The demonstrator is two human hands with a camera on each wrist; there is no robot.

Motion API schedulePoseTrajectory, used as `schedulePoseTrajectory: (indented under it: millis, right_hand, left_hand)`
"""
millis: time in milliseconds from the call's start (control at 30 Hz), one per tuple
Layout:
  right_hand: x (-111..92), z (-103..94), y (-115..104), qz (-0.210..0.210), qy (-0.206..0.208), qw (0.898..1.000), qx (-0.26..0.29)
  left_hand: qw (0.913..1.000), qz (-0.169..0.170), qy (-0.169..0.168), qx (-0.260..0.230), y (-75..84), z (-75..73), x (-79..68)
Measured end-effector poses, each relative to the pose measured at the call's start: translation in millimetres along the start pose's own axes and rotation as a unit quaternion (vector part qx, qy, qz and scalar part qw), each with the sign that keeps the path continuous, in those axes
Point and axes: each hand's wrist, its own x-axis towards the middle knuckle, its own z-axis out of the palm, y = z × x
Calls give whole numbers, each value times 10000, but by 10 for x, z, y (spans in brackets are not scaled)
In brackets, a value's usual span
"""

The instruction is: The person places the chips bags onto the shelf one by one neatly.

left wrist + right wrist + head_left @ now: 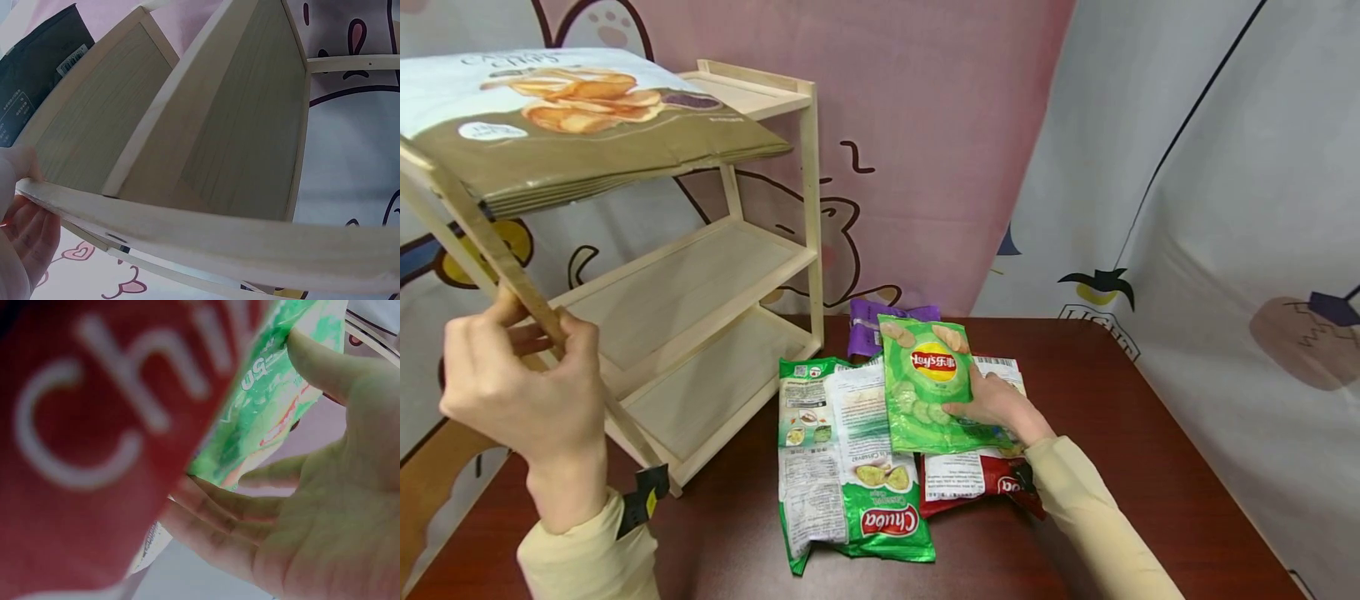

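Observation:
My left hand (531, 375) grips the front post of a light wooden shelf rack (775, 275), with the thumb on one side and fingers on the other. At the right edge of a green Lay's chip bag (921, 417) is my right hand (1000, 404), its thumb on the front and other fingers partly hidden at the edge. That bag lies over a green-and-white Chuba bag (820, 492), a red Chuba bag (955, 487) and near a purple packet (865, 325). In the right wrist view the red bag (94, 537) hides some fingertips.
A large white-and-brown chip bag (625, 150) lies on the rack's top shelf. A dark package (44, 69) shows beyond the rack in the left wrist view. The brown table (1120, 467) meets a printed curtain (940, 208) at the back.

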Motion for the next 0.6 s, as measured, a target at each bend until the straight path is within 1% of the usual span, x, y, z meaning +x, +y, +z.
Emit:
schedulePoseTrajectory:
  millis: [167,267,467,500,600]
  right_hand:
    - [19,17,-31,120,94,9999,-33]
    - [27,11,-63,279,121,9995,28]
    - [40,-3,-63,612,237,9970,409]
    - [43,-3,-56,637,271,9965,476]
    - [51,-8,-32,532,492,9950,682]
  left_hand:
    - [10000,37,43,-40,4,6,3]
    - [10000,46,52,-31,4,3,5]
    - [10000,7,39,3,-3,-3,1]
    - [10000,1,39,4,-4,-3,0]
    - [10000,-16,42,9,-5,-2,-3]
